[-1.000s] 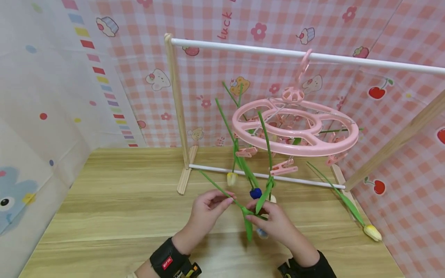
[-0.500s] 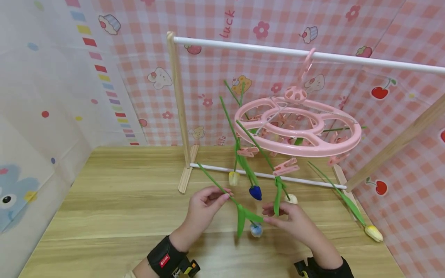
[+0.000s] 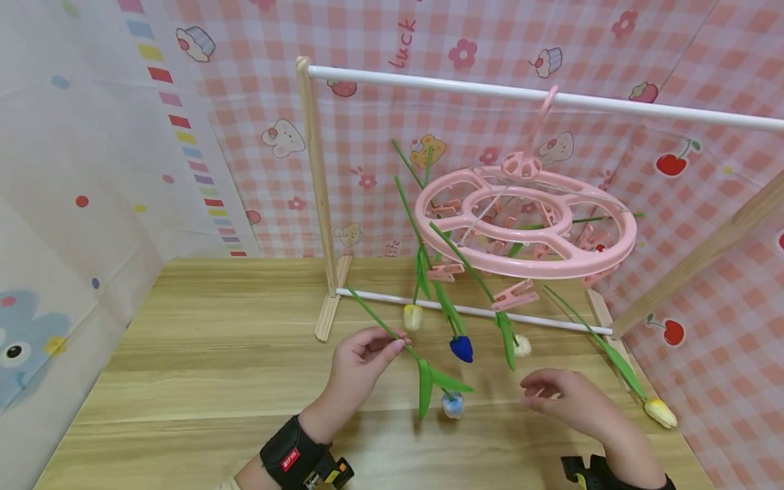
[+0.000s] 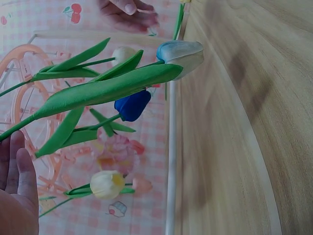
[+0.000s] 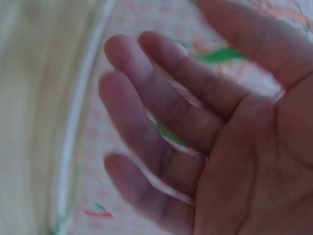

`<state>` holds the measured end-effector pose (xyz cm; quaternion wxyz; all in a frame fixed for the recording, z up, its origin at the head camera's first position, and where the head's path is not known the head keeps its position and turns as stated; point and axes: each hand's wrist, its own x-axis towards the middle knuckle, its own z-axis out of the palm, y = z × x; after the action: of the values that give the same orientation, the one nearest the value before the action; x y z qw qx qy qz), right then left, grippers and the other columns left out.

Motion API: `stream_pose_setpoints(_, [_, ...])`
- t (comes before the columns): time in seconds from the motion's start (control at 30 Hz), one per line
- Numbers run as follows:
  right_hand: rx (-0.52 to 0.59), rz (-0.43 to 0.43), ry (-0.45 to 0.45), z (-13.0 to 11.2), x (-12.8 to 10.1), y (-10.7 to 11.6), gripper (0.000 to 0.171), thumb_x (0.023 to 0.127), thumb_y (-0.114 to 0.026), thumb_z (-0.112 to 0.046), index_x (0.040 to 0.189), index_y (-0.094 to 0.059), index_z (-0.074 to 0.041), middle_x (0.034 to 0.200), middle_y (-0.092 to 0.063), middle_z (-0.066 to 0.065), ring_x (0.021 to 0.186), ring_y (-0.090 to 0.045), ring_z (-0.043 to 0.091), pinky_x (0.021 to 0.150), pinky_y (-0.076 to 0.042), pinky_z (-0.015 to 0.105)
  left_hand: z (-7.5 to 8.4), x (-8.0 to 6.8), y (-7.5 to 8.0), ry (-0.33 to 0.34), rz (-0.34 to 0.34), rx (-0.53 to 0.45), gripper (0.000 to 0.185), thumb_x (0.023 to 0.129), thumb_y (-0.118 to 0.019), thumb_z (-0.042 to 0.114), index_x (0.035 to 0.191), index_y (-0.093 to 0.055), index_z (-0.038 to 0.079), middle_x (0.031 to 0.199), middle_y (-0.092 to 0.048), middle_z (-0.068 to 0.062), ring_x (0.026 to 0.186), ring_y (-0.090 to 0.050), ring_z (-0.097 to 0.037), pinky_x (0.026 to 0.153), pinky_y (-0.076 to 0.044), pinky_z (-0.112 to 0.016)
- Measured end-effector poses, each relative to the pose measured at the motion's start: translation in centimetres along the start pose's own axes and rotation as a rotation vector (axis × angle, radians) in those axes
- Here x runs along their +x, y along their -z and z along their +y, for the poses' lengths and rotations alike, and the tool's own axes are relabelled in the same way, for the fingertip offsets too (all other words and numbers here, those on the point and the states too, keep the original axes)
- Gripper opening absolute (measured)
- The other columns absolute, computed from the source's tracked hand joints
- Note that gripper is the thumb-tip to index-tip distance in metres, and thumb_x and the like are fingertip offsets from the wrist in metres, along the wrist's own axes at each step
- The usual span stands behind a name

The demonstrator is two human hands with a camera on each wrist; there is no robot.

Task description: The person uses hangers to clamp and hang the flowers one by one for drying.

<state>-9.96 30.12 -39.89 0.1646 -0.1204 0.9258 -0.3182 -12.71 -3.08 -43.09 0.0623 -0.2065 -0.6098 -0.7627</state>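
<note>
My left hand (image 3: 358,367) pinches the green stem of a light-blue and white artificial tulip (image 3: 453,406), whose flower end points down and right. In the left wrist view, that tulip's long leaves (image 4: 107,90) cross in front of the others. My right hand (image 3: 569,401) is apart from everything, above the table's right part; its loosely bent fingers hold nothing in the blurred right wrist view. From a pink oval clip hanger (image 3: 520,265) hang a dark-blue tulip (image 3: 462,348), a white tulip (image 3: 522,346) and a pale-yellow tulip (image 3: 413,317), flowers downward.
A frame with a white top rail (image 3: 429,82) and wooden posts (image 3: 320,184) carries the hanger. Another yellow tulip (image 3: 660,412) lies at the right edge of the wooden table (image 3: 202,381). Pink clothespins (image 3: 516,295) dangle below the ring. Patterned cloth walls stand behind and beside.
My right hand has let go of the light-blue tulip's leaf and moved right. The left hand keeps the stem, and the tulip's flower has come into view. The hanging tulips have swung.
</note>
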Motion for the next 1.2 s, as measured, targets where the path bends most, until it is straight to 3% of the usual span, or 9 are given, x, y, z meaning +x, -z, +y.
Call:
stream_pose_setpoints(0.13, [-0.111,0.168,-0.134,0.4,-0.9,2.4,0.023,0.092,-0.061,-0.024,0.102,-0.066,-0.003,0.084,-0.067,0.002,0.073,-0.060,0.012,0.060,-0.047,0.027,0.0,0.1,0.0,-0.004,0.006,0.004,0.016,0.086,-0.064,-0.002,0.098,-0.063,-0.013,0.095,-0.066,-0.028,0.087,-0.068,-0.010,0.080,-0.057,-0.026])
stream_pose_setpoints(0.3, [-0.143,0.503,-0.158,1.0,-1.3,5.0,0.030,0.097,-0.051,-0.020,0.116,-0.058,0.003,0.096,-0.066,0.020,0.076,-0.062,0.016,0.056,-0.044,0.021,0.2,0.2,0.0,0.002,0.026,0.022,0.016,0.086,-0.065,-0.001,0.097,-0.064,-0.011,0.094,-0.065,-0.030,0.086,-0.067,-0.009,0.078,-0.057,-0.024])
stream_pose_setpoints(0.4, [-0.072,0.691,-0.137,1.1,-1.1,6.1,0.036,0.099,-0.049,-0.022,0.125,-0.053,0.003,0.109,-0.060,0.024,0.082,-0.054,-0.002,0.060,-0.042,0.009,0.3,0.2,0.0,0.001,0.025,0.026,0.015,0.086,-0.065,-0.001,0.098,-0.064,-0.011,0.094,-0.066,-0.029,0.085,-0.067,-0.010,0.077,-0.057,-0.024])
stream_pose_setpoints(0.5, [0.085,0.823,-0.127,0.9,-0.3,7.0,0.043,0.101,-0.043,-0.025,0.136,-0.044,-0.001,0.121,-0.055,0.014,0.089,-0.042,-0.015,0.066,-0.040,0.002,0.3,0.2,0.0,-0.001,0.020,0.023,0.015,0.087,-0.064,-0.001,0.097,-0.064,-0.011,0.093,-0.067,-0.026,0.086,-0.068,-0.010,0.078,-0.058,-0.028])
stream_pose_setpoints(0.57, [0.261,0.873,-0.108,0.6,0.5,7.6,0.046,0.102,-0.040,-0.026,0.141,-0.038,-0.003,0.124,-0.052,0.006,0.098,-0.045,-0.010,0.071,-0.041,0.004,0.3,0.2,0.0,-0.004,0.017,0.020,0.015,0.087,-0.064,-0.002,0.097,-0.063,-0.012,0.094,-0.067,-0.026,0.086,-0.068,-0.010,0.078,-0.058,-0.029])
stream_pose_setpoints(0.67, [0.578,0.883,-0.022,0.2,1.5,8.4,0.050,0.102,-0.038,-0.031,0.146,-0.032,-0.009,0.130,-0.048,-0.003,0.113,-0.046,0.002,0.082,-0.040,0.009,0.3,0.2,0.0,-0.004,0.014,0.015,0.016,0.087,-0.064,-0.001,0.098,-0.063,-0.012,0.094,-0.066,-0.028,0.087,-0.068,-0.009,0.079,-0.058,-0.028])
stream_pose_setpoints(0.8, [0.860,0.766,0.208,-0.1,2.4,9.0,0.049,0.103,-0.034,-0.033,0.147,-0.032,-0.011,0.133,-0.051,-0.003,0.123,-0.043,0.009,0.095,-0.033,0.016,0.2,0.1,0.1,0.004,0.012,0.009,0.016,0.087,-0.064,-0.001,0.098,-0.063,-0.012,0.095,-0.064,-0.031,0.087,-0.068,-0.009,0.079,-0.058,-0.026])
stream_pose_setpoints(0.97, [0.998,0.624,0.368,-0.7,3.0,8.9,0.044,0.104,-0.032,-0.029,0.139,-0.042,-0.005,0.110,-0.064,-0.002,0.113,-0.049,0.012,0.100,-0.027,0.029,0.1,0.0,0.1,0.002,0.004,0.008,0.017,0.087,-0.064,-0.001,0.099,-0.063,-0.012,0.095,-0.065,-0.031,0.087,-0.068,-0.010,0.079,-0.058,-0.027])
stream_pose_setpoints(1.2, [1.050,0.689,0.357,-1.4,3.8,8.5,0.044,0.102,-0.040,-0.026,0.135,-0.044,0.003,0.093,-0.061,-0.002,0.096,-0.052,0.012,0.094,-0.032,0.028,0.3,-0.1,0.1,0.020,0.009,0.006,0.017,0.087,-0.064,0.000,0.099,-0.063,-0.011,0.096,-0.065,-0.031,0.087,-0.067,-0.009,0.080,-0.057,-0.026])
